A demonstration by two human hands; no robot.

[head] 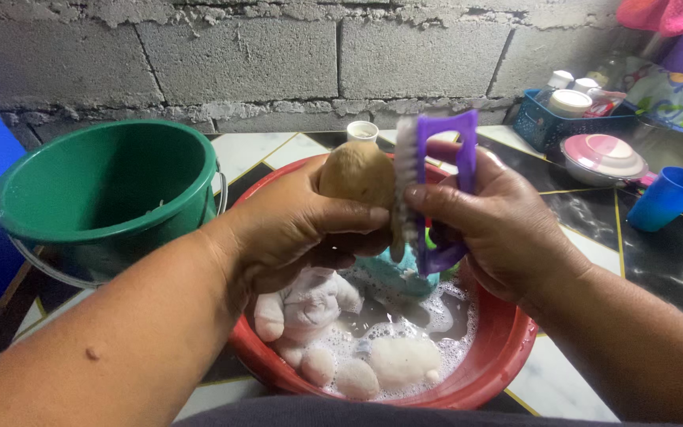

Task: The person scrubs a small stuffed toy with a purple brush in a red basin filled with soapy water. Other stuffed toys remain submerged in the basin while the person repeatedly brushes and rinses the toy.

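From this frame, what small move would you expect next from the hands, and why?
Probably a short stroke of the purple brush across the tan stuffed part. The right hand holds the brush with its bristles against that part, the left hand grips it above the red basin of soapy water, and the rest of the soft toy hangs into the suds.

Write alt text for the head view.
Left hand holds a brown plush toy against a purple scrub brush in the right hand, over a red basin of soapy water. A green bucket stands left.
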